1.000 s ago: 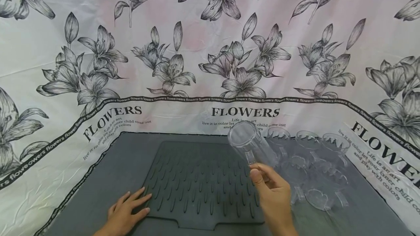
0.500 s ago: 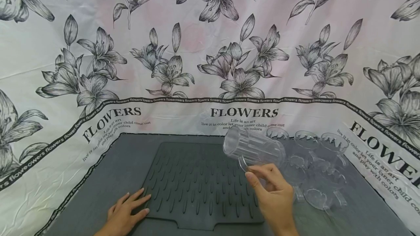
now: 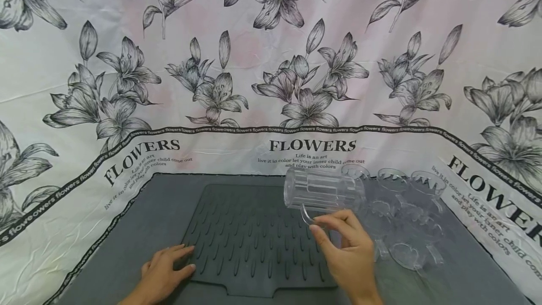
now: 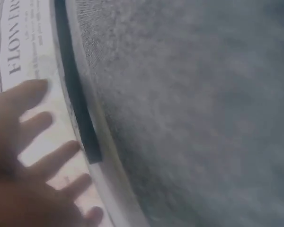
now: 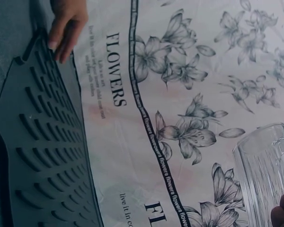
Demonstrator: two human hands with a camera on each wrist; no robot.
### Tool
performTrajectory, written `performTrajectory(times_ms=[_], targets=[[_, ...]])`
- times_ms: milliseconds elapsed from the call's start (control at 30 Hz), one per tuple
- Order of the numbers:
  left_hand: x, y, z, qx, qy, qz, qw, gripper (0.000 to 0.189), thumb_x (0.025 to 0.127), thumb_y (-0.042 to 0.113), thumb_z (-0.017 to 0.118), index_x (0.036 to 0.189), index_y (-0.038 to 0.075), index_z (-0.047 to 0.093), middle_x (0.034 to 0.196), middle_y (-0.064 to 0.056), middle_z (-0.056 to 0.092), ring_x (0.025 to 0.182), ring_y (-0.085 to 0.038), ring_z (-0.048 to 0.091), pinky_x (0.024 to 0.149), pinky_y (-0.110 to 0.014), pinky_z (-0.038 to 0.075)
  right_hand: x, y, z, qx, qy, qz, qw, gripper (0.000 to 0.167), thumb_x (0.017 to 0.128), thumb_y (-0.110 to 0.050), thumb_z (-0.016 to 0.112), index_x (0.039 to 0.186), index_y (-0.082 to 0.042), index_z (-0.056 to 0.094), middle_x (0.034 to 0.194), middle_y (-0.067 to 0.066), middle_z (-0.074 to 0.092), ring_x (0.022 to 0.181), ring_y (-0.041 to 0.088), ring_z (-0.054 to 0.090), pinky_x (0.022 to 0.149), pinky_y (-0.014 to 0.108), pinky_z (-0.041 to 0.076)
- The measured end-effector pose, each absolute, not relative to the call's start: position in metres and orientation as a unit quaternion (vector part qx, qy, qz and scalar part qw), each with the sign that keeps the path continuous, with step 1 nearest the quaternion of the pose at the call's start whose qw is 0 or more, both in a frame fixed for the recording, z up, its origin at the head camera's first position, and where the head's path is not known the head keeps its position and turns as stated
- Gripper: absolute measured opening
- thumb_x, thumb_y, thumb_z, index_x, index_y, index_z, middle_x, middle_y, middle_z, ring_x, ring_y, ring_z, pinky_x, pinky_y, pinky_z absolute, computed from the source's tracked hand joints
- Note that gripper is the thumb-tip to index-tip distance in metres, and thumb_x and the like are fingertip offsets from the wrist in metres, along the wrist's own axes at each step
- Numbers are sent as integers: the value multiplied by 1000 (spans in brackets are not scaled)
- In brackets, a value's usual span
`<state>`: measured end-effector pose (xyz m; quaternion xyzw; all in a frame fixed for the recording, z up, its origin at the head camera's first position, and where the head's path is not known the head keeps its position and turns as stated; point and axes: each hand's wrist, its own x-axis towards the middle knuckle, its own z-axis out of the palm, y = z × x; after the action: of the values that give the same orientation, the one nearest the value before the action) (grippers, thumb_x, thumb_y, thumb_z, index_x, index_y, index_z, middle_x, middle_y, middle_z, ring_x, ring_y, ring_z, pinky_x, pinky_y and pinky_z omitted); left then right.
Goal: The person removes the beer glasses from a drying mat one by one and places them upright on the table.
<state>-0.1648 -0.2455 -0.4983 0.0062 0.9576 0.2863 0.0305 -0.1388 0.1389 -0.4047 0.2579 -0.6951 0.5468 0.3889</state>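
A clear ribbed mug (image 3: 323, 189) is held on its side, above the right part of a dark ridged mat (image 3: 254, 234). My right hand (image 3: 349, 255) pinches the mug's handle between thumb and fingers. In the right wrist view, part of the mug (image 5: 262, 175) shows at the lower right with a fingertip near it. My left hand (image 3: 163, 271) rests at the mat's left edge, fingertips touching it and holding nothing. The left wrist view shows that hand (image 4: 33, 165) with its fingers apart.
Several more clear mugs (image 3: 406, 254) stand close together on the grey table (image 3: 114, 248), right of the mat. A white flower-printed cloth (image 3: 228, 152) rises behind and along the sides of the table. The mat has a tab at its front edge.
The mug has turned in my right hand from having one end toward the camera to lying level, side-on. That hand has shifted slightly left. My left hand stays at the mat edge.
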Motion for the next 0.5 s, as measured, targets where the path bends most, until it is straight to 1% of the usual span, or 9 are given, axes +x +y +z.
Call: performTrajectory(times_ms=[133,233,333,400,467,500], targets=[[-168,-229,-486,36,956,290,-28,54,85,44,72,133,21,61,132,-9,56,120,-41,48,82,-68,30,-138,137,-403,280,-695,543,379,33,72,21,74,95,-2,73,88,11,54,87,19,56,80,21,50],[-170,-211,-472,60,944,319,-65,55,87,40,71,137,20,57,134,-9,55,122,-40,48,88,-70,27,-137,136,-402,301,-687,546,375,34,71,23,72,95,0,72,87,13,53,86,20,55,81,22,50],[-173,-191,-456,74,925,363,-81,60,88,46,69,140,22,53,137,-7,52,126,-37,46,95,-68,29,-137,134,-404,318,-681,539,381,36,69,25,72,95,1,72,86,12,52,84,19,54,80,21,50],[-175,-179,-444,83,907,403,-85,62,88,51,66,142,25,50,138,-5,50,126,-35,46,95,-64,36,-138,132,-405,331,-674,534,388,37,68,25,73,95,1,72,86,12,52,84,19,54,77,21,50],[-176,-166,-433,98,887,442,-93,62,88,50,66,143,26,48,140,-3,48,124,-33,48,90,-59,43,-139,131,-406,337,-673,526,395,35,68,22,74,95,1,72,86,11,52,83,19,54,75,20,50],[-176,-160,-428,107,877,459,-96,61,89,49,66,143,26,48,140,-2,48,123,-32,49,89,-58,45,-139,130,-406,342,-671,524,398,35,68,22,74,95,0,72,85,12,52,82,19,53,74,20,49]])
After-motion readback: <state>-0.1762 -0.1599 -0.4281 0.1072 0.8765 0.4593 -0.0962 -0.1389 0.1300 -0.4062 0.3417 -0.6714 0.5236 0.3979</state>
